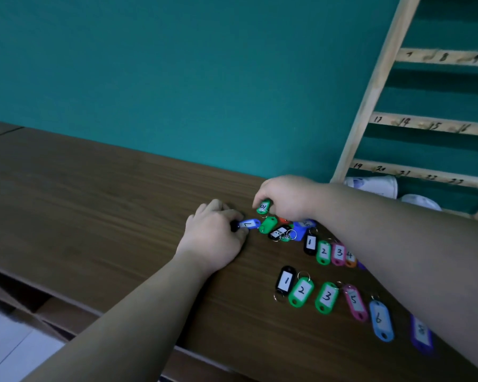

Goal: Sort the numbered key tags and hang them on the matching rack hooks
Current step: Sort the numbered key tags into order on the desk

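Two grips: both are busy at the unsorted pile (pixel 280 231), mid-table (pixel 94 188).
Left grip (pixel 213 235): fingers are curled, clasping one end of the blue tag 7 (pixel 249 224).
Tag 7 lie: it sits flat on the table, sticking out to the right of the left grip. Its long axis runs left to right and the numeral faces up.
Right grip (pixel 284 197): pinches the green tag 10 (pixel 263 207) by its top, just above the pile's far edge. The ring end dangles below.
Nearer hand: tag 7 belongs to the left grip. The right grip sits just beyond it, close but holding its own tag.
Near row (pixel 326 296): reads 1, 2, 3, 5, then the light blue tag 6 (pixel 380 319) and the purple tag 8 (pixel 421 333), with a gap between those two.
Likely slot: that gap looks like tag 7's home, so the carry goes near and right.
Far row (pixel 324 252): shows 1, 2, 3, 4, with more hidden behind the arm.
Obstacle: the right forearm (pixel 398 244) crosses over the right ends of both rows, close by that gap, so a left-hand reach would likely run in under it.
Rack (pixel 379 75): leans on the wall at far right, well apart from the pile. The rails in view are numbered and no tags hang there.
Risk: the pile's rings lie tangled, so lifting one tag may drag a neighbour.
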